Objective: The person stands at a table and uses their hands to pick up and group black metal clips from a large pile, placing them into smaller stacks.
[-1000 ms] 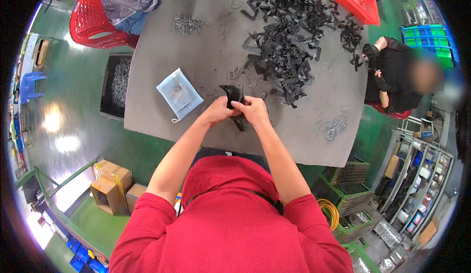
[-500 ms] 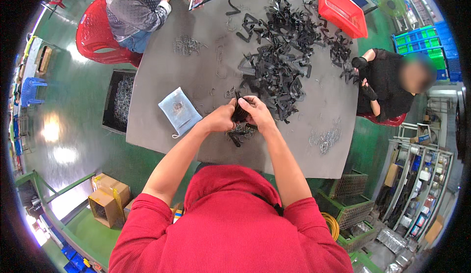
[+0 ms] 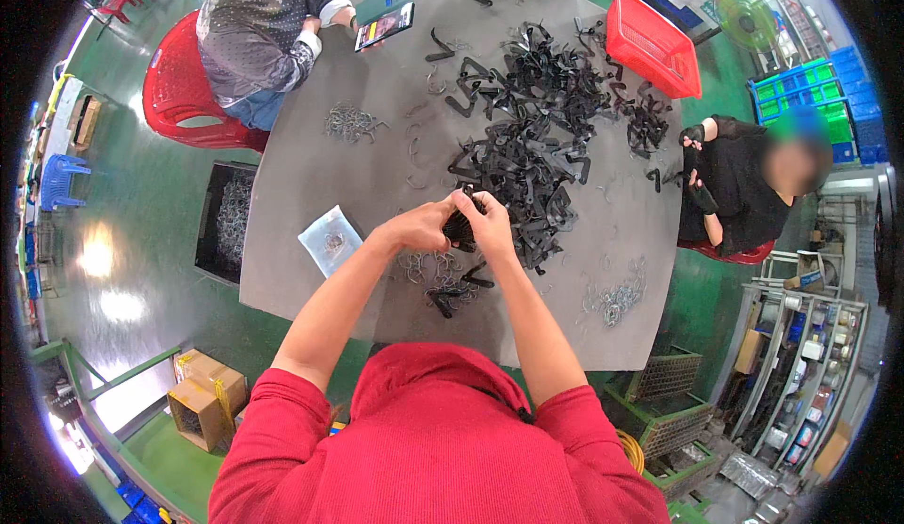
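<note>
The left hand [image 3: 422, 227] and right hand [image 3: 493, 230] had fingers closed around a black bundle [image 3: 459, 230] over the tabletop's [image 3: 367, 171] near side; farther off, many black pieces [image 3: 539, 114] lay loose, ungathered.

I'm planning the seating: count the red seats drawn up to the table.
2. The left red seat bears a worker in a patterned top; the right red seat is under a worker in black. More may be hidden.
</note>
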